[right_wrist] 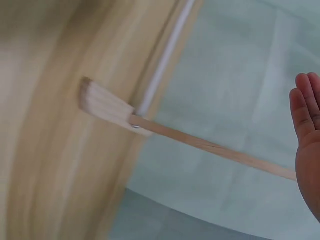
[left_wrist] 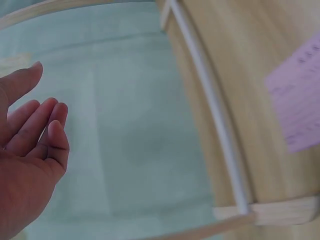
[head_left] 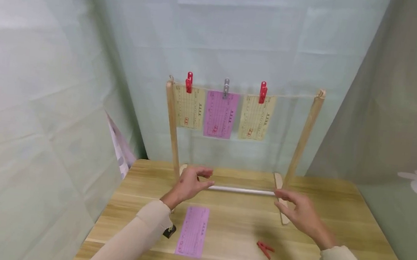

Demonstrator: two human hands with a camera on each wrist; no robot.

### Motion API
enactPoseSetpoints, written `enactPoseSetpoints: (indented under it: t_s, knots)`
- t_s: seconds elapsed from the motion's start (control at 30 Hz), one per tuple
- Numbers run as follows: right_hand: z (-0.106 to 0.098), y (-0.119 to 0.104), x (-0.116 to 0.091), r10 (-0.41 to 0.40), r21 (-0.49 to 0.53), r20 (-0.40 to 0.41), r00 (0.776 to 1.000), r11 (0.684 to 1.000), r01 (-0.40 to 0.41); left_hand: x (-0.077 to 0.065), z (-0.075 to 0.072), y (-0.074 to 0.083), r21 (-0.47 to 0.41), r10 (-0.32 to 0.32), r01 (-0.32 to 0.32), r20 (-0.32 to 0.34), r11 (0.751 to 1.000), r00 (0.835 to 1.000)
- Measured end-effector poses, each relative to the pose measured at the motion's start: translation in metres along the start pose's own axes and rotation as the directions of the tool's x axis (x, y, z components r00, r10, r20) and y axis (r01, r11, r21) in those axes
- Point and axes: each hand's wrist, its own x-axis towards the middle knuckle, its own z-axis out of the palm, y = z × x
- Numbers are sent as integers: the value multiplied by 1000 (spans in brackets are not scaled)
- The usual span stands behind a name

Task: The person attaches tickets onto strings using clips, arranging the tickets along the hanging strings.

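My left hand (head_left: 191, 182) hovers over the table, fingers gently bent and holding nothing; the left wrist view shows its bare palm. On the other side, my right hand (head_left: 300, 210) is also bare, its fingers fairly straight, near the right foot (head_left: 284, 214) of a wooden stand. A string (head_left: 294, 97) runs between the posts. From it hang a yellow slip (head_left: 195, 112) under a red clip (head_left: 189, 82), a purple slip (head_left: 217, 116) under a grey clip (head_left: 226, 88), and another yellow slip (head_left: 249, 119) under a second red clip (head_left: 262, 92).
Another purple slip (head_left: 192, 233) lies flat on the wooden table (head_left: 231, 249), front left of centre. To its right lies a loose red clip (head_left: 265, 249). A pale rod (head_left: 244, 190) joins the stand's feet low down. Light green cloth (head_left: 255, 34) surrounds the table.
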Motion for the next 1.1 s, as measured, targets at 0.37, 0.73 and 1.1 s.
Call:
enactPoseSetpoints:
  t_s: [0.37,0.73,1.1]
  knots:
    - [11,11,-31,156,47,69,985,986,-160,-27,2,-41,-40,-92,91,-11,995,996]
    - [23,20,-58,244,59,92,966,967,-249,-54,14,-78,-22,-184,183,-42,983,982]
    - [29,26,-76,292,36,105,951,954,-297,-71,19,-104,4,-143,143,-55,990,988]
